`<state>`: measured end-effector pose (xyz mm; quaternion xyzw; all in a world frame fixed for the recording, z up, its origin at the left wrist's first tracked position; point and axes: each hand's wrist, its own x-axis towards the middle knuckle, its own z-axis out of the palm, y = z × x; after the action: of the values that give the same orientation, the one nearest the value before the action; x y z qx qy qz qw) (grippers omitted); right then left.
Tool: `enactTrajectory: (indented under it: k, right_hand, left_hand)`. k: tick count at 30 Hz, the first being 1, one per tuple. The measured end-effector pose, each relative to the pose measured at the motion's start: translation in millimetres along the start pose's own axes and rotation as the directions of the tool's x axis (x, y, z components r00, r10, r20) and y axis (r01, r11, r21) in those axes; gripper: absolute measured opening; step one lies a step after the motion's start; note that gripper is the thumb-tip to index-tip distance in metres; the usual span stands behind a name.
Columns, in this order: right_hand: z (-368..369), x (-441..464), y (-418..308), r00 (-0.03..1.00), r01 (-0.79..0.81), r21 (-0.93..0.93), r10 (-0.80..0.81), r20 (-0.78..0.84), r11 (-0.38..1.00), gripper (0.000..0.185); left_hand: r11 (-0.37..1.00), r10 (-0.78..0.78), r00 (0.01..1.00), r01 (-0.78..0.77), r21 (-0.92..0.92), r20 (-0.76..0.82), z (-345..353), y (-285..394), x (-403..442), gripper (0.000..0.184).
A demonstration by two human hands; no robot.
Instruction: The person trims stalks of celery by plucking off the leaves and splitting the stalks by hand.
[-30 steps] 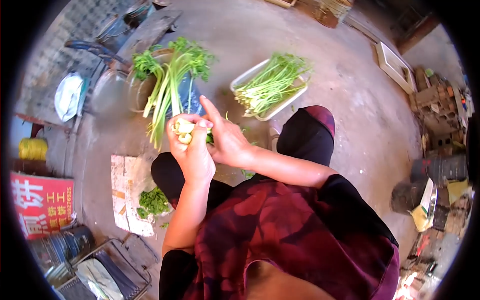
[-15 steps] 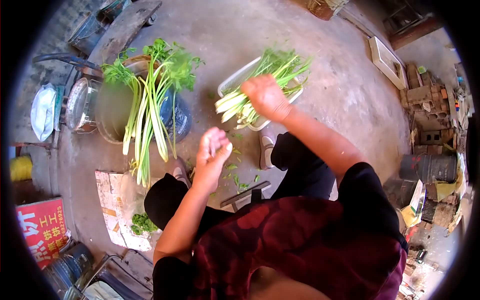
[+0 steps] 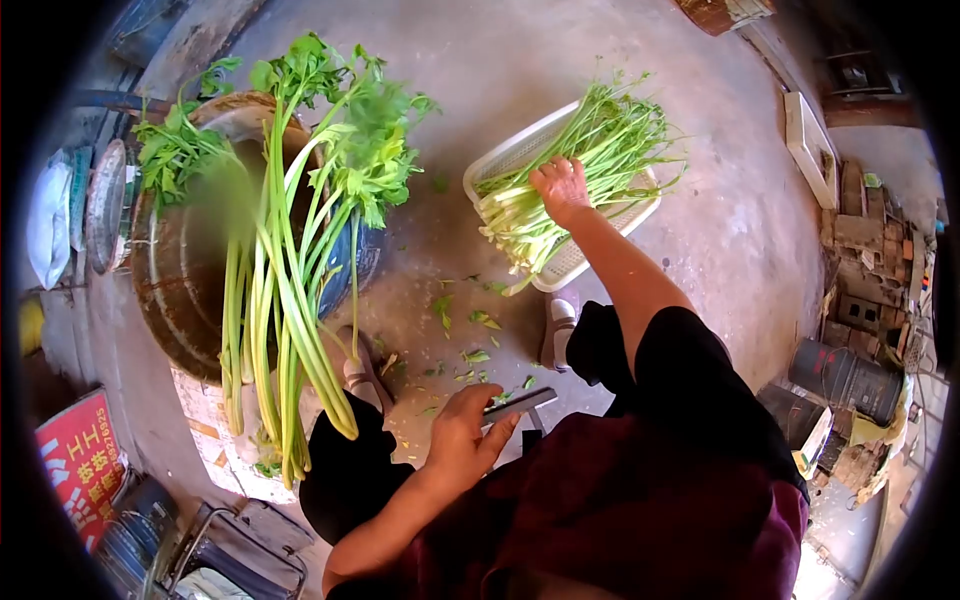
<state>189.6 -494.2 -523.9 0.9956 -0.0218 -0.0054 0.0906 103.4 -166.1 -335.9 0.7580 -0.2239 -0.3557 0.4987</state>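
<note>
Lower centre of the frame: the left hand [image 3: 465,440] is empty, its fingers loosely curved beside a dark, flat, straight-edged bar [image 3: 520,405]; contact between them cannot be determined. Lower left to upper left: thick, pale-green, leafy stalks [image 3: 288,290] lie across a large, round, rust-brown drum [image 3: 165,290], butt ends nearest the wearer, an arrangement that probably keeps them within reach and off the floor. Centre: green leaf scraps [image 3: 478,356] dot the grey floor. Upper right of centre: the right hand [image 3: 562,190] rests on slender green stalks [image 3: 620,135] in a white, perforated plastic basket [image 3: 490,165]; pale ends face one way, presumably for neatness. Its fingertips are buried, so whether it grips or merely presses cannot be told. The leafy stalks mask a blue container [image 3: 340,265]; a blurred smear obscures part of the drum's interior.
</note>
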Motion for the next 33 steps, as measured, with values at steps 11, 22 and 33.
enactTrajectory:
  k: [11, 22, 33]
  right_hand:
    - [28.9, 9.6, -4.1, 0.939, -0.216, 0.449, 0.058, 0.34, 0.867, 0.052]
    - [11.5, 34.7, -8.6, 0.982, -0.19, 0.549, 0.145, 0.125, 0.814, 0.021]
    - [54.5, 104.1, -31.8, 0.706, -0.357, 0.138, 0.17, 0.688, 0.924, 0.032]
  left_hand:
    - [0.99, -0.117, 0.993, 0.115, -0.076, -0.024, -6.7, -6.7, -5.6, 0.03]
    - [1.0, -0.014, 0.997, 0.013, -0.013, -0.08, -10.8, 5.7, -10.1, 0.028]
    - [0.997, -0.074, 0.997, 0.074, 0.001, -0.037, -27.2, -4.4, -2.8, 0.032]
